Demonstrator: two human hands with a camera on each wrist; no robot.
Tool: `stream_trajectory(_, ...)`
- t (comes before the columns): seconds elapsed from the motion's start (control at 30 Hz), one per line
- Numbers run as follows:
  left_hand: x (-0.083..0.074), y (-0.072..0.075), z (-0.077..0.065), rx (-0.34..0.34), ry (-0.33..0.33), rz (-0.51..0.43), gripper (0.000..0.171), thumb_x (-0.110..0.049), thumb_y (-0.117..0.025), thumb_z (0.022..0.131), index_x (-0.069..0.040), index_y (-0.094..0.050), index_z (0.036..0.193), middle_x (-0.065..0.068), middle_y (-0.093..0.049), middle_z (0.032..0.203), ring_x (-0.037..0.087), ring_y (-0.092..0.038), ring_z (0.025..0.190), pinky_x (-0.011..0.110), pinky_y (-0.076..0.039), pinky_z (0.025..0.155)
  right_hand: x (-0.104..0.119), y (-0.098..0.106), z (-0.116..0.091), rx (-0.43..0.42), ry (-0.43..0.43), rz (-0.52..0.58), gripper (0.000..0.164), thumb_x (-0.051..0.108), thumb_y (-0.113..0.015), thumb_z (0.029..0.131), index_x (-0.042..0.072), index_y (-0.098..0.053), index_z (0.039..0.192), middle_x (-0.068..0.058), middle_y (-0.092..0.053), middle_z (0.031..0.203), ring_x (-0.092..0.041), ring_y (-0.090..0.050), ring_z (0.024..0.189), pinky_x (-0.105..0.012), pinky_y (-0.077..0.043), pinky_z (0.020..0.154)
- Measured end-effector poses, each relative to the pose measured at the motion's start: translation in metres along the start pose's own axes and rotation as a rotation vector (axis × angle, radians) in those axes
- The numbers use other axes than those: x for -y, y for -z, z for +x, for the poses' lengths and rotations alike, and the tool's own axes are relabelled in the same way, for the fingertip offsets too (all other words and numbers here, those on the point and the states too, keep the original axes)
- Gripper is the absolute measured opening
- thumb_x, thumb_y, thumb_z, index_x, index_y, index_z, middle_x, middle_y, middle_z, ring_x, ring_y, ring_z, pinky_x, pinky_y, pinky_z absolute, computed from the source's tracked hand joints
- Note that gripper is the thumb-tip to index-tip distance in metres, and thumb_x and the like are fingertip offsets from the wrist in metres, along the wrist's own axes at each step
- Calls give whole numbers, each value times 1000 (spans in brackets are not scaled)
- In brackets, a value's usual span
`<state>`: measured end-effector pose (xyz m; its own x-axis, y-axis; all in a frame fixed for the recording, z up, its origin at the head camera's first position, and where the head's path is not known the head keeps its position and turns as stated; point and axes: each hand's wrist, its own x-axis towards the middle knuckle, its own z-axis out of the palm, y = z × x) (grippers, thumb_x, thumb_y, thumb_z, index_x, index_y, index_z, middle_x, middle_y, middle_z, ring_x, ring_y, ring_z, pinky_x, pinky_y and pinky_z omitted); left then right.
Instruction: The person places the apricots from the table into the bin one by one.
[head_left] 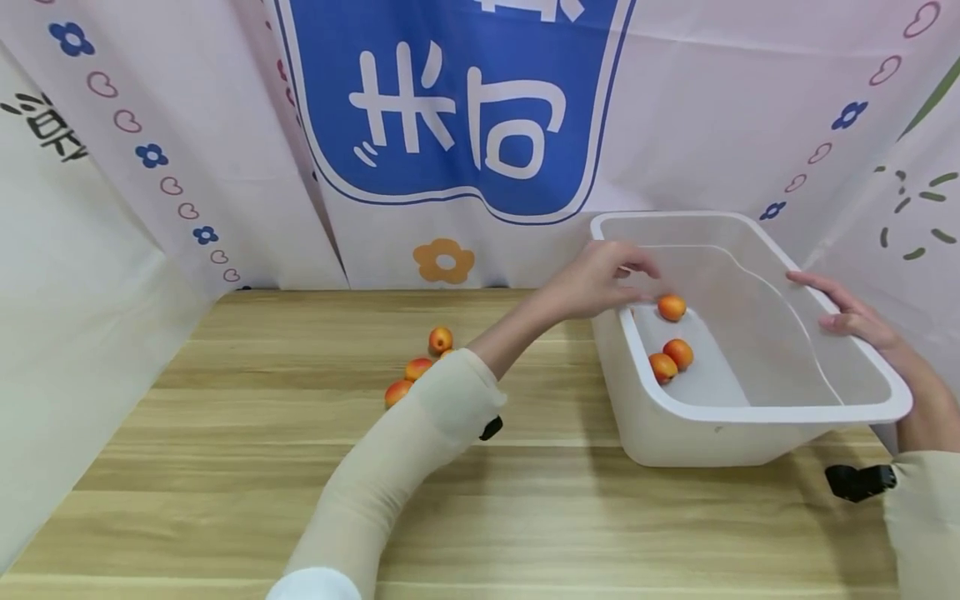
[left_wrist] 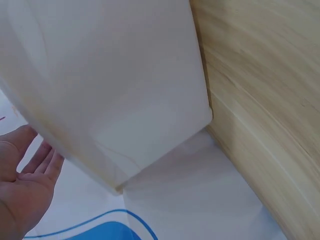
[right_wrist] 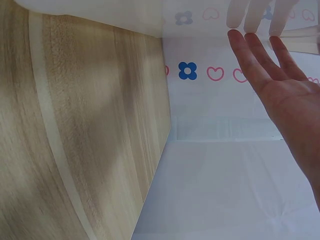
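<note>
My left hand (head_left: 603, 279) hovers at the left rim of a white plastic bin (head_left: 757, 412), its fingers loosely bent with nothing between them. Just beyond the fingertips, one orange-red apricot (head_left: 671, 307) lies inside the bin; two more apricots (head_left: 678, 354) touch each other nearer its front. On the right side, my right hand (head_left: 862, 321) holds the rim, with index finger and thumb over the top edge. The right wrist view shows the other fingers (right_wrist: 250, 55) of that hand against the outer wall. Seen from the left wrist, the left hand (left_wrist: 30, 185) is beside the bin's wall.
Several apricots (head_left: 418, 368) lie on the wooden table (head_left: 262, 467) left of the bin, partly hidden behind the left forearm. A printed cloth (head_left: 465, 200) hangs along the table's back edge, and white cloth walls (head_left: 82, 275) rise at the sides.
</note>
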<state>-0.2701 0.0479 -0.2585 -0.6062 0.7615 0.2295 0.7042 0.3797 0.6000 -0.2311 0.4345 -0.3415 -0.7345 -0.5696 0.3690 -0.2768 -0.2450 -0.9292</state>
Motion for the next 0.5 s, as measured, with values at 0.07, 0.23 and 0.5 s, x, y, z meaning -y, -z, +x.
stream_trajectory(0.07,2,2,-8,-32,-5,-23,29,-1,-69,98,2,-69,126,13,-69,129,23,-60,125,18,-49,103,-1,3,1,45,5,27,93,-22,-7,83,20,-50,154,-4,-63,134,-17,-72,105,-31,-63,72)
stream_trajectory(0.23,9,9,-29,-86,13,-33,34,-1,-70,98,1,-66,132,13,-67,133,23,-62,125,21,-52,100,-3,7,5,123,29,55,95,-22,-5,81,18,-46,156,-5,-61,139,-16,-70,110,-31,-63,76)
stream_trajectory(0.5,30,23,-62,-170,96,-29,43,-4,-69,99,1,-59,140,15,-63,139,25,-60,125,30,-55,100,0,-2,-1,-52,-37,44,91,-21,-7,85,21,-55,150,-4,-65,129,-17,-73,102,-31,-64,69)
